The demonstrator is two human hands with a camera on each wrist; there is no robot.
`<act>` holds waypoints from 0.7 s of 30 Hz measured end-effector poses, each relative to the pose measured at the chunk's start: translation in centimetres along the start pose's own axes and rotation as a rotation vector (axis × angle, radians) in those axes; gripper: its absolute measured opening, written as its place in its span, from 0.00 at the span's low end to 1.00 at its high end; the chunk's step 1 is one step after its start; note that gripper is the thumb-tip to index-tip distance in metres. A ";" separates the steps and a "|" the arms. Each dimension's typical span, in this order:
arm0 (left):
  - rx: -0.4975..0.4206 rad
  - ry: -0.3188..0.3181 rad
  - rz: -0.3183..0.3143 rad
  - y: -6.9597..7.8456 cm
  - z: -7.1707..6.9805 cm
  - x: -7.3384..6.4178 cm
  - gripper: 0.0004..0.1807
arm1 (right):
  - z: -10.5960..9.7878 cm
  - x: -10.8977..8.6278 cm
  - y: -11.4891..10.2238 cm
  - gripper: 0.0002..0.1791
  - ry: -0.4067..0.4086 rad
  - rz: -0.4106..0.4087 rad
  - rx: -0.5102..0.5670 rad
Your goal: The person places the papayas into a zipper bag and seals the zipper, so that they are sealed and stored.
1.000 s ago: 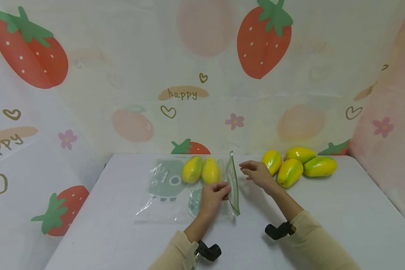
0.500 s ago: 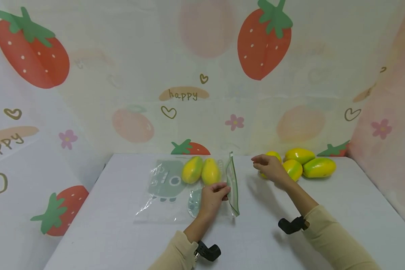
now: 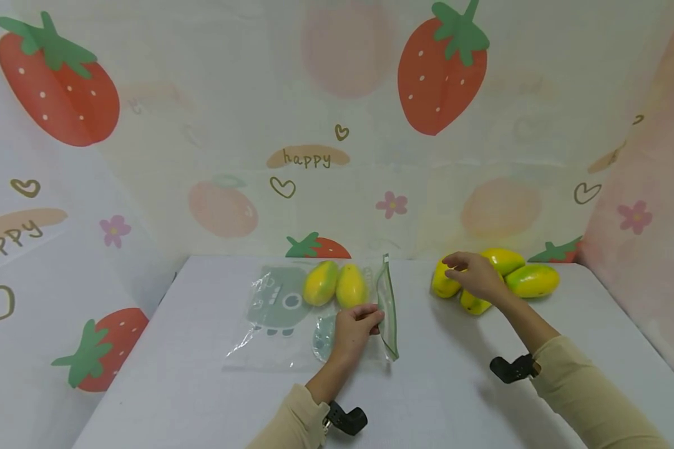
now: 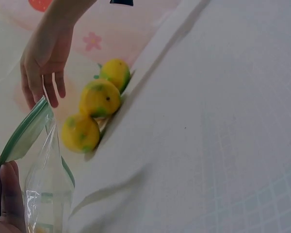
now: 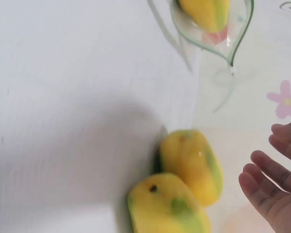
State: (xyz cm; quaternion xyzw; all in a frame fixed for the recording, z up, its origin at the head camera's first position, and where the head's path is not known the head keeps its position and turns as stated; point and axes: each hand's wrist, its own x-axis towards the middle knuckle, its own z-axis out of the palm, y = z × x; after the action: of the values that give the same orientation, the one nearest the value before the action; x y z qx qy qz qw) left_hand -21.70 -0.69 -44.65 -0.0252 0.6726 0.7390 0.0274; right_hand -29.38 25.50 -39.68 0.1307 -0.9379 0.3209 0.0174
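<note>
A clear zip bag (image 3: 292, 355) with a green seal and a grey-green cartoon print lies on the table, its mouth gaping to the right. Two yellow-green mangoes (image 3: 320, 284) are inside. My left hand (image 3: 352, 330) pinches the near lip of the bag's mouth between thumb and fingers. Over the mango group on the right hovers my right hand (image 3: 477, 277), holding nothing, its fingertips overlapping the leftmost mango (image 3: 442, 285). In the right wrist view, the fingers of the right hand (image 5: 276, 189) are spread loosely, apart from two mangoes (image 5: 191, 165) below them.
Beside the leftmost mango sit a front mango (image 3: 474, 304), a back mango (image 3: 504, 257) and a right-hand mango (image 3: 533, 280). The white table (image 3: 202, 411) ends at a fabric backdrop (image 3: 230, 125) printed with strawberries. Dark wrist cameras (image 3: 348, 418) protrude below both hands.
My right hand has moved right, away from the bag's mouth, to above the mangoes. My left hand and the bag have stayed in place.
</note>
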 end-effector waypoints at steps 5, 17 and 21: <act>0.007 0.014 -0.007 -1.8 0.0 1.1 0.14 | -1.7 -0.4 0.7 0.19 -0.040 0.006 -0.093; -0.011 0.036 -0.034 -1.8 0.1 0.8 0.14 | -5.6 -1.7 2.6 0.21 -0.071 0.008 -0.236; -0.028 0.037 -0.057 -1.6 0.2 0.7 0.14 | -6.3 -1.7 3.6 0.21 -0.090 0.028 -0.285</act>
State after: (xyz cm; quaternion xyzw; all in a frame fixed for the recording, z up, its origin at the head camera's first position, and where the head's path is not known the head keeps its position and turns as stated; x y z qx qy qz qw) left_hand -22.30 -0.36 -46.29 -0.0583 0.6615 0.7468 0.0356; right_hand -29.01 32.44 -37.08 0.1281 -0.9755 0.1784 -0.0109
